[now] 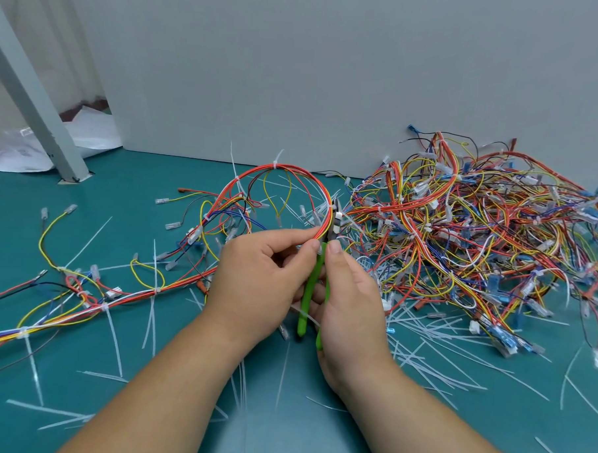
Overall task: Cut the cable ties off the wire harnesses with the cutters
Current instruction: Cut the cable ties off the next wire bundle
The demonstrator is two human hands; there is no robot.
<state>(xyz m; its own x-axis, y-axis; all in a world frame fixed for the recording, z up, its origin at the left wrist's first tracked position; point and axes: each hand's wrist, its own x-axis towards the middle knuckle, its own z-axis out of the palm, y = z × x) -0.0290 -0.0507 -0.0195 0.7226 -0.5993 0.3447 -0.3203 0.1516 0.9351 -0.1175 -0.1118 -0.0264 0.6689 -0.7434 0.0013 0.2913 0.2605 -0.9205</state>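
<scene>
1. Gripping the green-handled cutters (309,287), the right hand (348,292) curls its fingers round both handles, with the forefinger laid up toward the tool's head. The handles point down toward the person.
2. Left hand (255,283): closed in a pinch, thumb and forefinger holding the wire harness (288,168) just below the cutters' head.
3. Cutters' head: set against the right side of the harness loop at a white cable tie (338,215). Whether the blades have closed on it cannot be told.
4. Held harness: red, orange, yellow and blue wires rising from the pinch in a raised arch, then running left along the table (135,192) to the frame's left edge. Several white ties remain fastened on it, at the arch's top and along the flat run.
5. Cut ties (433,350): thin white strips scattered loose over the teal table, thickest to the right of the right hand, with more in front of and to the left of both forearms.
6. Harness pile (479,235): a large tangled heap to the right, lying against the grey panel (318,71), with white and blue connectors mixed in and ties showing on some bundles.
7. Grey post (28,94): standing on the table at far left.
8. White plastic bag (91,132): crumpled behind the post. Its contents cannot be seen.
</scene>
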